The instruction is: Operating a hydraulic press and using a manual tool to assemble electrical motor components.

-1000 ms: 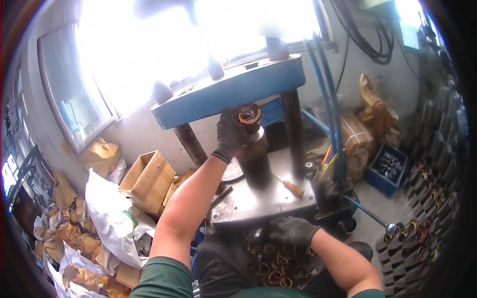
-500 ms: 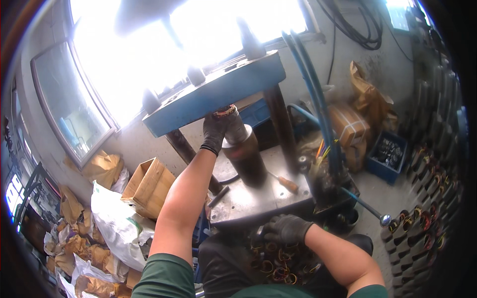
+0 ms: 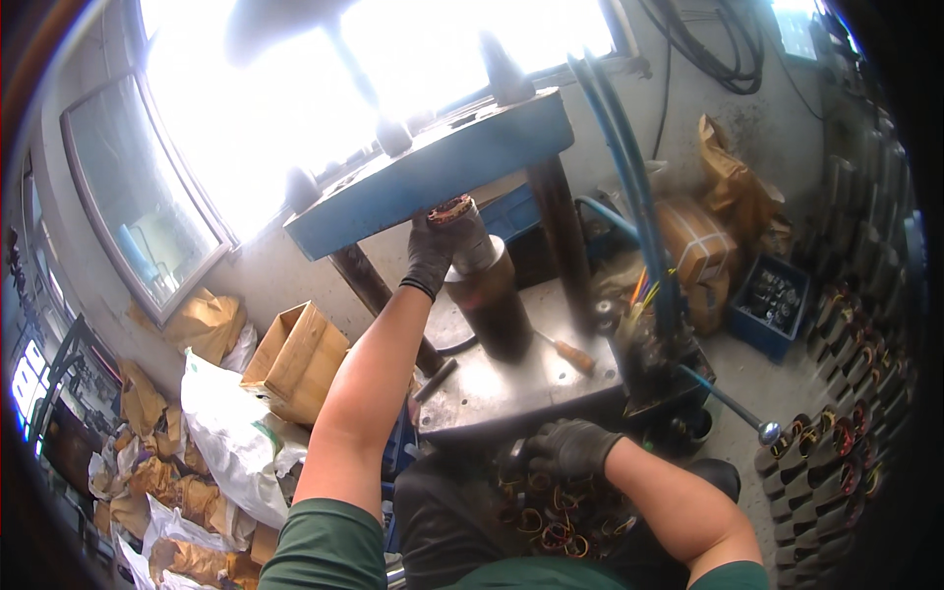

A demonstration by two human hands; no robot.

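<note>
My left hand (image 3: pixel 430 254), in a dark glove, is wrapped round the side of a grey metal cylinder with copper windings at its top, which looks like a motor stator (image 3: pixel 470 236). The stator stands on a dark upright cylinder (image 3: pixel 495 315) of the press, just under its blue top beam (image 3: pixel 433 182). Low in front of the press plate (image 3: pixel 521 393), my gloved right hand (image 3: pixel 572 448) has its fingers curled by a small dark piece with a pale end. Below that hand sit several dark parts with coloured wire loops (image 3: pixel 551 521).
A wooden-handled tool (image 3: pixel 573 357) and a short dark bar (image 3: pixel 436 380) lie on the press plate. To the right rises a lever with a ball end (image 3: pixel 769 433), near stacked wired parts (image 3: pixel 826 452). A wooden box (image 3: pixel 295 364) and white sack (image 3: pixel 231 442) stand left.
The view has shifted slightly, and the stator's copper-wound top shows more. My left hand keeps its hold. The right hand stays nearly in place.
</note>
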